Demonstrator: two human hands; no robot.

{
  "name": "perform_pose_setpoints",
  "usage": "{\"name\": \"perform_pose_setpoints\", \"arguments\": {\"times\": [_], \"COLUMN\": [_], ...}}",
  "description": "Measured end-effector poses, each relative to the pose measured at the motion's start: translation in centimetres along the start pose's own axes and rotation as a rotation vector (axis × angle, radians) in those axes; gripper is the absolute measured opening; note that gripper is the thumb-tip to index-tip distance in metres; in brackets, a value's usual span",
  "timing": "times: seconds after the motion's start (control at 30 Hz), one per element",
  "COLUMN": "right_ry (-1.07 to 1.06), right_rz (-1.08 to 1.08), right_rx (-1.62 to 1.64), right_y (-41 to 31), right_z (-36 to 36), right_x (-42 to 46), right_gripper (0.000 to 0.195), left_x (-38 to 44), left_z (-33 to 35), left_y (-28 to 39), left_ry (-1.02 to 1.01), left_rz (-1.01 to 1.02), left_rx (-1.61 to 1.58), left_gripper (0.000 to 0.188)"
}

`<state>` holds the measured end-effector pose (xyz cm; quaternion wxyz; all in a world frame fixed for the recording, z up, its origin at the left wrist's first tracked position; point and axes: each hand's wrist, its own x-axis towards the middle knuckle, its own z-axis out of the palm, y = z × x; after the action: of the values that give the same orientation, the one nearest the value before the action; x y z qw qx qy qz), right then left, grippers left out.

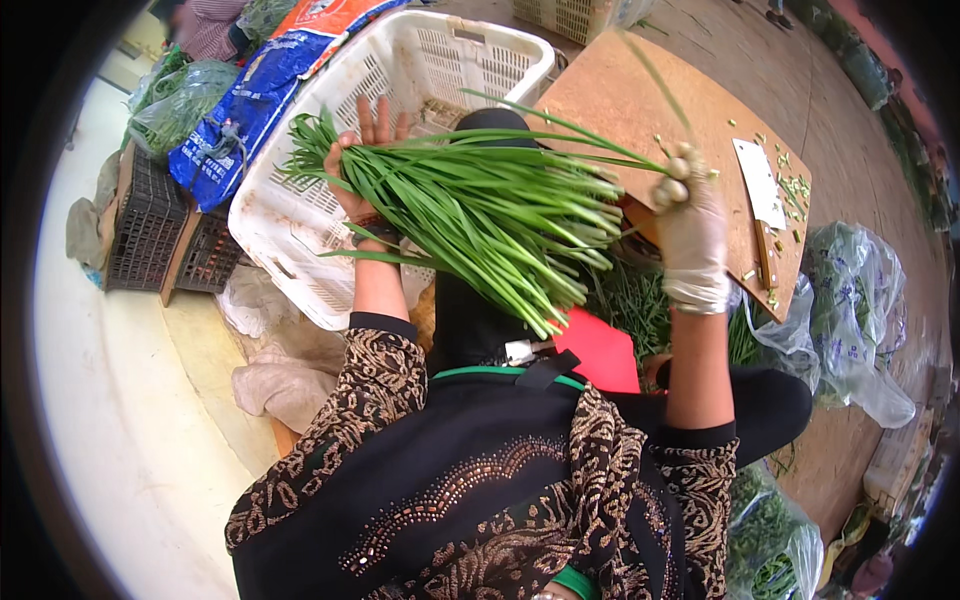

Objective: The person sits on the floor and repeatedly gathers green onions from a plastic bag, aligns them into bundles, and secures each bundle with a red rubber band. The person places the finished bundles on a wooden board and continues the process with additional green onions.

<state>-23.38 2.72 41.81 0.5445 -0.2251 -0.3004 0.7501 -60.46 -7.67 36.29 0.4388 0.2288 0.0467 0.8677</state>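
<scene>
A large bunch of garlic chives (465,195) lies across my bare left hand (343,191), its leaf tips at the left and pale cut ends at the right. My left thumb and palm bear the bunch near the leaf tips, while the other fingers stretch out behind it. My right hand (697,225), in a thin whitish glove, pinches a few loose stalks (555,136) by their base ends. One more thin stalk above that hand is blurred. Below the hands and bunch sit a white plastic crate (300,255) and my dark-clothed lap.
A wooden board (600,82) at the right carries a cleaver (761,187) and scattered stalk trimmings (793,193). Bagged greens (855,300) stand beyond its edge. A blue and orange sack (240,112) leans by the crate, near dark plastic crates (146,225). Loose greens (630,307) lie under the board.
</scene>
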Motion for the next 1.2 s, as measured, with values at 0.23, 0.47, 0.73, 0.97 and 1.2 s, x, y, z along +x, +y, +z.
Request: {"name": "perform_pose_setpoints", "arguments": {"times": [0.23,0.47,0.73,0.97,1.2], "right_ry": [0.072,-0.353,-0.563,-0.513,-0.267], "right_rz": [0.452,-0.060,-0.340,-0.036,0.022], "right_rx": [-1.153,-1.889,-1.700,-1.701,-1.232], "right_y": [-8.0,-2.1,1.7,3.8,5.1], "right_z": [-13.7,-10.8,4.4,5.4,2.4], "right_x": [-8.0,-9.9,-7.0,-2.3,0.6], "right_gripper": [0.019,0.036,0.026,0.038,0.025], "left_x": [-0.7,-1.6,-0.2,2.9,4.1], "left_z": [-7.1,-2.6,-1.0,2.0,3.2], "left_y": [6.3,3.8,3.7,1.0,-0.3], "left_ry": [0.260,0.258,0.107,0.036,0.150], "left_rz": [-0.032,0.077,0.035,0.029,0.053], "left_rx": [-0.057,-0.061,-0.107,-0.075,0.055], "left_gripper": [0.023,0.023,0.027,0.021,0.021]}}
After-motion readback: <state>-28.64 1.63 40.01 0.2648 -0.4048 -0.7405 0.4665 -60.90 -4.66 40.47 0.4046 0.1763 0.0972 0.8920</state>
